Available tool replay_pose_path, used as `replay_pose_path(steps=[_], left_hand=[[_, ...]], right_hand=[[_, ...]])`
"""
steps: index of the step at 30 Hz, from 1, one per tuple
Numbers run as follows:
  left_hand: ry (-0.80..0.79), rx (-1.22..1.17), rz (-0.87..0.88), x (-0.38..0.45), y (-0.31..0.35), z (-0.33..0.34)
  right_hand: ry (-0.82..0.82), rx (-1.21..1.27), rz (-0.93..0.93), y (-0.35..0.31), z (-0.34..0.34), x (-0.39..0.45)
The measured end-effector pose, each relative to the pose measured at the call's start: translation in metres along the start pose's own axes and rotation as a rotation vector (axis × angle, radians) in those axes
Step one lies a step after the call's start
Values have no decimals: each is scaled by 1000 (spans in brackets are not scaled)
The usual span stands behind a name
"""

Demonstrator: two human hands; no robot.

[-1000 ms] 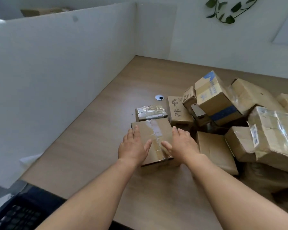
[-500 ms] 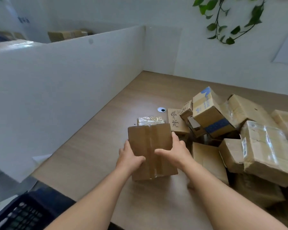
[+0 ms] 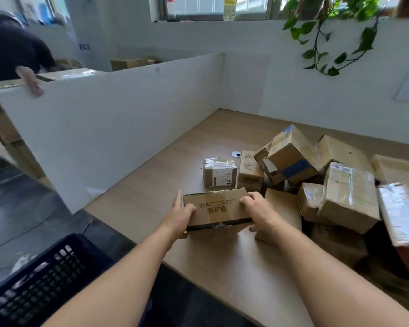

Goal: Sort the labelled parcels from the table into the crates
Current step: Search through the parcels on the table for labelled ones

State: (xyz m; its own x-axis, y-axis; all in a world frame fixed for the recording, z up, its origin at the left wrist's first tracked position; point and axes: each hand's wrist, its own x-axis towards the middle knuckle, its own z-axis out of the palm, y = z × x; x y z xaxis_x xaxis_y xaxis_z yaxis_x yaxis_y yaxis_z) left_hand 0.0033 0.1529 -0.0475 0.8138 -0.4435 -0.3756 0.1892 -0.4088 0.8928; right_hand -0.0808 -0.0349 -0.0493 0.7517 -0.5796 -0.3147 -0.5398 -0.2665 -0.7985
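Gripped at both ends, left hand (image 3: 178, 217) and right hand (image 3: 257, 212) curled round printed parcel (image 3: 216, 212), held at table (image 3: 151, 185) near edge, pile (image 3: 316, 185) right: advise finding its label, then lowering left-near into dark crate (image 3: 40, 279).

The held parcel (image 3: 216, 210) reads "BEAUTYCOZY" (Chinese characters beneath it).
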Motion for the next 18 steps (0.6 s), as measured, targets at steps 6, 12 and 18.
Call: replay_pose_path(steps=[6,12,18], left_hand=[[-16,-85,-75,-33,-21,2],[128,15,-144,-49,-57,3],[235,45,-80,-76,-95,-40]], right_hand=[[-235,-49,60,7,-6,-32],[-294,-161,0,24,22,-36],[-364,-218,-186,12,74,-46]])
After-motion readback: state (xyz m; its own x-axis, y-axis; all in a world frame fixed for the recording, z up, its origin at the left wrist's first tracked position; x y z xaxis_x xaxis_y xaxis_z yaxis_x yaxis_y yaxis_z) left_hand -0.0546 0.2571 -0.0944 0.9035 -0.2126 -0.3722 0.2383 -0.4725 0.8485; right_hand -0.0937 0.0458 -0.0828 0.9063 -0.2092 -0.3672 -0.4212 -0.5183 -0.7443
